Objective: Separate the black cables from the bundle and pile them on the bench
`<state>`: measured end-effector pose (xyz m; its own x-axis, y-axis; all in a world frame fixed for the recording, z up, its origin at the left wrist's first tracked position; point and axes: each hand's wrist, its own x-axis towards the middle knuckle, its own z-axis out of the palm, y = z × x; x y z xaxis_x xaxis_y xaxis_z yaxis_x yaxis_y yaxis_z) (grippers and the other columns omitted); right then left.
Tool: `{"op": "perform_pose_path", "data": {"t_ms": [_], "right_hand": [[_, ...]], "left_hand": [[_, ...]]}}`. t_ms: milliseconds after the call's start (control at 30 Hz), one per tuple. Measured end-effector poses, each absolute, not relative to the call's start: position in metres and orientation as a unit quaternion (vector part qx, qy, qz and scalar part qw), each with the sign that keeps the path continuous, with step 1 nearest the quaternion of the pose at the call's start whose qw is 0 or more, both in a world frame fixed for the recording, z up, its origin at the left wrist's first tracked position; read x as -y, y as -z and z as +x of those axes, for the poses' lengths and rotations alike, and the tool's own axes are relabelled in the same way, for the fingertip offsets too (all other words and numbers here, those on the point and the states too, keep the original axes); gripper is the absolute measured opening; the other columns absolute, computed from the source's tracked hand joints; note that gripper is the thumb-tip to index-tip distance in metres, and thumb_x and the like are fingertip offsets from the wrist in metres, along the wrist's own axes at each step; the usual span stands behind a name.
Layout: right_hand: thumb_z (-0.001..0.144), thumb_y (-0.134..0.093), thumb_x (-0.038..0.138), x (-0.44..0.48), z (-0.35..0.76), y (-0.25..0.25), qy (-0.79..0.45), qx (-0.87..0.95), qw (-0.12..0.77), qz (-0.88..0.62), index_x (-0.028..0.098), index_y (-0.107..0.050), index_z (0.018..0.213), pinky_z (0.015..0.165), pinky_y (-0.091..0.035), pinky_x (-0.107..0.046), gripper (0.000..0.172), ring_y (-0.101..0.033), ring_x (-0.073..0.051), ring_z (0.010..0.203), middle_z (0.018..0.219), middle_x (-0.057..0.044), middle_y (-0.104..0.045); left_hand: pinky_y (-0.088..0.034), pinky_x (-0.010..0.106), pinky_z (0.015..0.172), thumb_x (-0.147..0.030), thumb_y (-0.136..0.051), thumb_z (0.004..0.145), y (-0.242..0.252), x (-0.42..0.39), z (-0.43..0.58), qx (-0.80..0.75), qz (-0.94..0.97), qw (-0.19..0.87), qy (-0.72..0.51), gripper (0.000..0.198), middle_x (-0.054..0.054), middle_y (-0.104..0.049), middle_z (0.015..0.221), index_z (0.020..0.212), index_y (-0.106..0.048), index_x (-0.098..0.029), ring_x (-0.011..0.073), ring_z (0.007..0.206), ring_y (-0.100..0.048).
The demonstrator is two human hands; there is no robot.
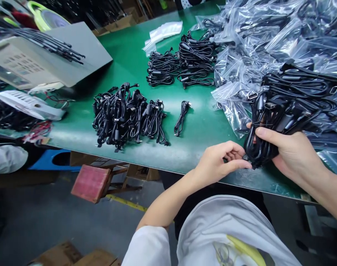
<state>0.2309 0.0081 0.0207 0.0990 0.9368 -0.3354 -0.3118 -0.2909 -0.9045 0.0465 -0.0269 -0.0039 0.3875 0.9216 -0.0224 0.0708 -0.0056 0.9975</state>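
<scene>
A worker's right grip [296,151] holds a thick bundle of coiled black cables [258,138] over the green bench [201,114], near its front edge, while the left grip [213,162], thumb and fingers nearly together, meets a small dark plug [246,158] at the bundle's lower end; whether it is pinched cannot be told. Just beyond the right grip, more coils of black cable [298,87] lie on crumpled clear plastic bags [232,107]. Past the left grip, farther left, a single slim folded black cable [180,120] lies apart. Good handling here would likely mean a firm right thumb across the coils and left fingertips on plug bodies, sparing the cords.
</scene>
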Motion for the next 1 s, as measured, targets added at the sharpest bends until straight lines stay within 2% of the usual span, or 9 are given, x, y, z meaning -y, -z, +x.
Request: {"op": "perform_pose_path", "data": {"t_ms": [233,400,533,667,700,767,867,933,1000], "right_hand": [[0.061,-0.095,0.029,-0.006,0.232,-0.022,-0.631,0.297,0.488,-0.525,0.024,-0.082,0.093,0.102,-0.059,-0.044,0.035,-0.075,-0.028,0.107,0.105,-0.002,-0.083],[0.065,-0.095,0.031,-0.008,0.232,-0.02,-0.635,0.299,0.482,-0.524,0.024,-0.081,0.091,0.096,-0.061,-0.039,0.03,-0.076,-0.025,0.101,0.103,-0.001,-0.083],[0.065,-0.095,0.031,-0.008,0.231,-0.019,-0.64,0.297,0.478,-0.523,0.024,-0.082,0.093,0.096,-0.061,-0.036,0.032,-0.076,-0.025,0.105,0.108,-0.002,-0.083],[0.06,-0.096,0.031,-0.008,0.232,-0.023,-0.643,0.283,0.475,-0.53,0.026,-0.084,0.092,0.093,-0.063,-0.035,0.035,-0.077,-0.026,0.102,0.106,-0.002,-0.084],[0.059,-0.096,0.031,-0.008,0.233,-0.024,-0.644,0.276,0.471,-0.537,0.027,-0.084,0.091,0.092,-0.064,-0.035,0.034,-0.077,-0.026,0.102,0.107,-0.001,-0.084],[0.061,-0.094,0.034,-0.009,0.235,-0.026,-0.647,0.274,0.449,-0.552,0.03,-0.085,0.09,0.091,-0.065,-0.038,0.031,-0.076,-0.03,0.107,0.109,-0.003,-0.084],[0.06,-0.089,0.042,-0.009,0.237,-0.025,-0.658,0.287,0.388,-0.579,0.032,-0.086,0.089,0.082,-0.068,-0.048,0.03,-0.075,-0.039,0.11,0.106,-0.007,-0.084],[0.056,-0.088,0.046,-0.008,0.236,-0.024,-0.668,0.292,0.348,-0.589,0.035,-0.087,0.085,0.078,-0.069,-0.052,0.031,-0.075,-0.043,0.11,0.104,-0.009,-0.084],[0.05,-0.091,0.047,-0.008,0.234,-0.023,-0.676,0.296,0.315,-0.597,0.036,-0.086,0.08,0.081,-0.069,-0.051,0.032,-0.075,-0.044,0.112,0.105,-0.008,-0.084]], "left_hand": [[-0.048,0.025,0.066,-0.058,-0.071,0.09,0.005,0.029,0.048,-0.429,0.692,0.439,-0.379,0.039,0.001,-0.065,0.075,0.084,-0.065,-0.019,0.0108,0.065,-0.055],[-0.048,0.025,0.067,-0.055,-0.07,0.092,0.008,0.03,0.049,-0.423,0.699,0.427,-0.387,0.036,0.0,-0.065,0.076,0.086,-0.065,-0.02,0.0108,0.065,-0.056],[-0.048,0.025,0.068,-0.053,-0.071,0.092,0.011,0.032,0.05,-0.429,0.699,0.429,-0.379,0.034,0.001,-0.066,0.077,0.088,-0.066,-0.02,0.0115,0.067,-0.056],[-0.052,0.027,0.075,-0.05,-0.068,0.094,0.002,0.022,0.032,-0.416,0.689,0.465,-0.369,0.03,0.003,-0.071,0.087,0.098,-0.068,-0.02,0.0138,0.076,-0.064],[-0.053,0.027,0.079,-0.048,-0.067,0.096,-0.001,0.016,0.023,-0.435,0.683,0.447,-0.38,0.029,0.004,-0.071,0.091,0.102,-0.068,-0.02,0.0148,0.08,-0.066],[-0.053,0.031,0.089,-0.044,-0.066,0.097,-0.007,0.0,0.0,-0.523,0.669,0.342,-0.402,0.028,0.007,-0.071,0.103,0.113,-0.067,-0.021,0.0181,0.093,-0.067],[-0.048,0.042,0.104,-0.036,-0.078,0.088,-0.009,-0.029,-0.033,-0.674,0.653,0.135,-0.316,0.047,0.013,-0.066,0.125,0.129,-0.061,-0.02,0.0282,0.116,-0.061],[-0.046,0.047,0.107,-0.028,-0.078,0.088,-0.004,-0.045,-0.048,-0.728,0.642,0.08,-0.227,0.05,0.018,-0.064,0.129,0.132,-0.059,-0.015,0.0328,0.122,-0.059],[-0.045,0.048,0.108,-0.021,-0.07,0.092,0.002,-0.055,-0.057,-0.749,0.632,0.072,-0.186,0.041,0.02,-0.065,0.127,0.13,-0.06,-0.011,0.0329,0.122,-0.06]]}}
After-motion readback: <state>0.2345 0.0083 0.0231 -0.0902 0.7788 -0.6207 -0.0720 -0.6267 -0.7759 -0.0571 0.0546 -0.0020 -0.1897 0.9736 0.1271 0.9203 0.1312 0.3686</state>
